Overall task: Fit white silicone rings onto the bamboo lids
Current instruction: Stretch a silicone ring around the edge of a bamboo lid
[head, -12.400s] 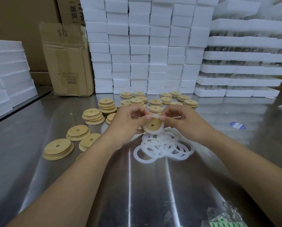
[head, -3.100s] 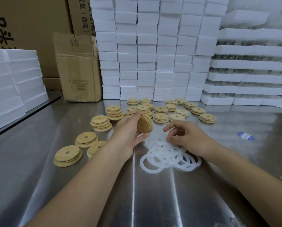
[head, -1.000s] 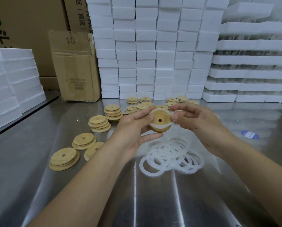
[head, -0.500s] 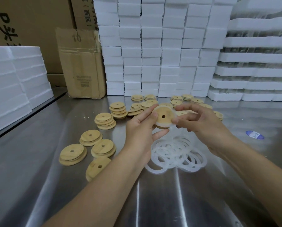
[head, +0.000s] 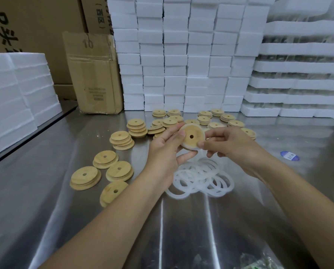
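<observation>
One bamboo lid [head: 191, 137] | between left hand [head: 162, 150], right hand [head: 230, 144] | ring [head: 184, 146] apparently fitted

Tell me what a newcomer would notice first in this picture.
At the centre, the left hand and right hand hold one bamboo lid with a white ring on its rim. Below them a pile of loose rings lies on the steel table, lid stacks to the left. White foam blocks fill the back.

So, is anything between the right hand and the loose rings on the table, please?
Nothing visible: the ring pile lies uncovered below the right hand, which holds a bamboo lid with the left hand.
</observation>
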A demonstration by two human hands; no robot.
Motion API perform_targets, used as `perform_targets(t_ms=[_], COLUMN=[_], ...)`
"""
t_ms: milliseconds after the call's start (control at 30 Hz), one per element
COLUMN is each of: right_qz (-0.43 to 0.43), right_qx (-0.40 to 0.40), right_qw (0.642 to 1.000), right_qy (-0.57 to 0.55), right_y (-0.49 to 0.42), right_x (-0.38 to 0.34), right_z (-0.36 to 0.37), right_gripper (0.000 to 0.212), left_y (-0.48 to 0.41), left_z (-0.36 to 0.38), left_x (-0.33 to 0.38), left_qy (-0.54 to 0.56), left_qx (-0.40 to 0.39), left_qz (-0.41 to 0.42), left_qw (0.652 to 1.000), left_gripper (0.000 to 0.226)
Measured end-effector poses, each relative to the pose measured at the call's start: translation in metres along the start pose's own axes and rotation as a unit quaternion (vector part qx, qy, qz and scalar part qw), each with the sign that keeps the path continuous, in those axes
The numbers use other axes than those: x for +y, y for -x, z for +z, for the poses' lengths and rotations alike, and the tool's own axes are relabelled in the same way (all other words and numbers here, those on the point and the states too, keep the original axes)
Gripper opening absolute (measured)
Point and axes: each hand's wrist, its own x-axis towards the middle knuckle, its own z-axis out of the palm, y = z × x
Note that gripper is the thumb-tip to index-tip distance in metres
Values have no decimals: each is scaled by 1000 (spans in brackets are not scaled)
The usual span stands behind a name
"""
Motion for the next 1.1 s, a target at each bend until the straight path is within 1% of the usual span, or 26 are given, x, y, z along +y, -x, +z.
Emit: perform_targets(t_ms=[33, 200, 300, 400, 467, 567, 700, 800, 900, 1033, 1100], right_qz=[5, -10, -16, -5, 2, 7, -12, -18, -18, -32, -48], right_qx=[-5, 15, 40, 55, 54, 56, 40, 18, 26, 68, 86], right_qw=[1000, 1000, 999, 998, 998, 995, 990, 987, 980, 987, 987], right_qy=[8, -9, -19, -24, -36, -88, -137, -157, -197, -144, -128], right_y=[0, 5, 5, 4, 4, 4, 4, 5, 7, 10, 12], right_x=[-1, -6, -7, -6, -6, -8, -10, -11, -16, -21, -24], right_z=[1, 9, 9, 11, 11, 7, 2, 4, 7, 18, 24], right_gripper=[5, 19, 23, 22, 23, 25, 16, 16, 17, 22, 21], left_y=[0, -1, 0, 3, 3, 3, 2, 0, 1, 1, 2], left_z=[0, 5, 6, 6, 5, 3, -2, -5, -4, -5, -6], left_x=[1, 0, -7, -10, -7, 1, 14, 23, 24, 27, 29], left_qy=[-3, -14, -57, -76, -73, -65, -61, -31, -7, -15, -36], left_qx=[-2, 36, 44, 30, 14, -30, -79, -95, -104, -76, -78], left_qz=[1, 0, 5, 16, 16, 7, 3, -1, -5, 18, 32], left_qw=[1000, 999, 997, 997, 997, 997, 995, 995, 995, 997, 996], left_gripper=[27, 27, 29, 22, 21, 23, 23, 28, 33, 32, 27])
